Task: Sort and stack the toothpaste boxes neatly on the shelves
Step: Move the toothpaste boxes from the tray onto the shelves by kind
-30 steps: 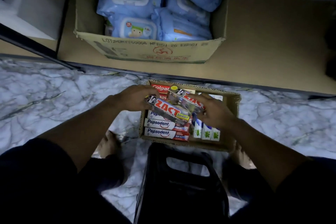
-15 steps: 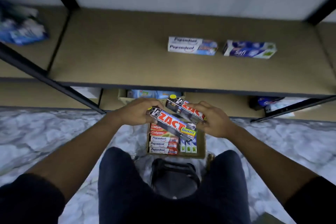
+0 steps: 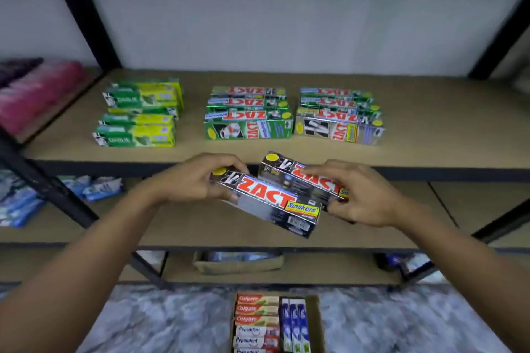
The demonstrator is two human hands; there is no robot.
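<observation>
Tan board shelf [image 3: 430, 137], marbled grey floor [image 3: 172, 321] below | left hand [image 3: 189, 180] grip curled round black ZACT carton [image 3: 266, 203] before shelf edge, long axis slanting down-right | right hand [image 3: 364, 195] grip pinched second black ZACT carton [image 3: 304, 178], parallel.

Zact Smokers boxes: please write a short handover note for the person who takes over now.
Left hand grips one Zact Smokers box; right hand grips a second box, both in front of the shelf.
Done: Darlie stacks, green Zact stack, silver Zact stack on the shelf.
Left: place both held boxes, probably on the silver stack; then Colgate boxes and Pepsodent boxes in the floor carton.
</observation>
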